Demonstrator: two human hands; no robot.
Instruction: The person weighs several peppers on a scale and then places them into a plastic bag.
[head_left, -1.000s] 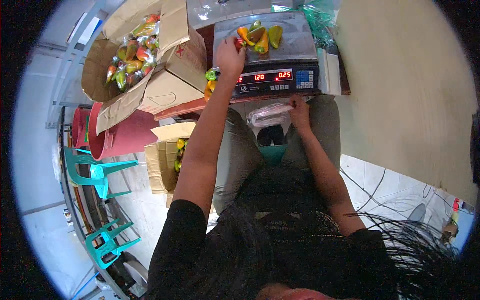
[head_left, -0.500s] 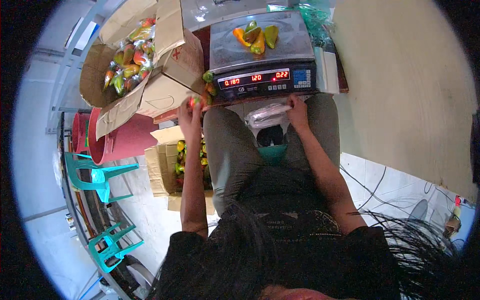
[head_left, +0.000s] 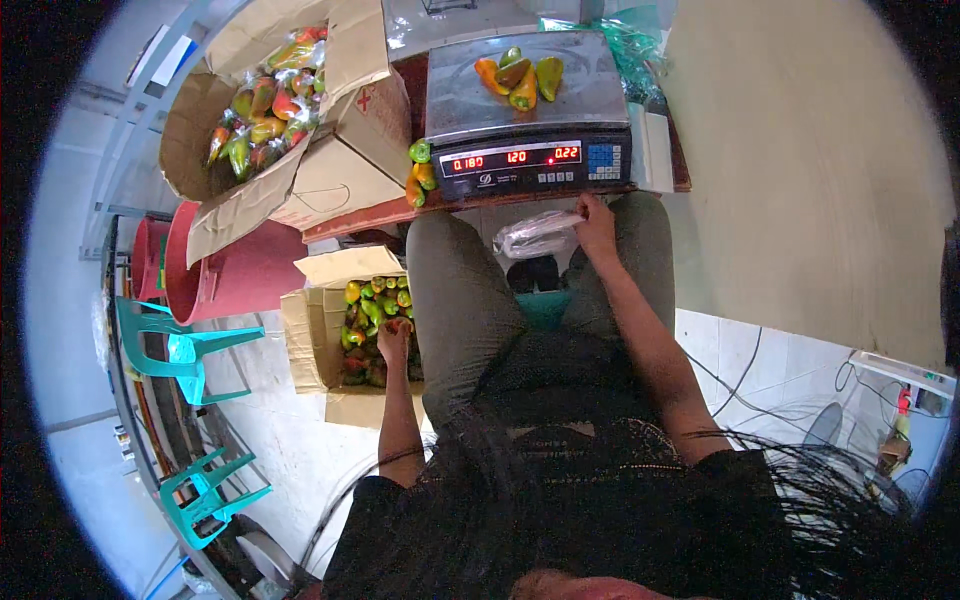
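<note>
My left hand is down over the lower cardboard box, its fingers closed around a reddish pepper that is partly hidden. Green and yellow peppers fill that box around it. Above my lap, my right hand pinches one end of a clear plastic bag bundle. Several orange and green peppers sit on the metal plate of a digital scale with a lit red display. A few more peppers lie at the scale's left side on the table edge.
A tall open cardboard box at upper left holds bagged peppers. Below it stand red bins and turquoise plastic chairs. Green plastic bags lie behind the scale. A wide wooden board extends along the right.
My left hand has come down from the table edge beside the scale into the lower pepper box. My right hand still pinches the plastic bags in about the same place.
</note>
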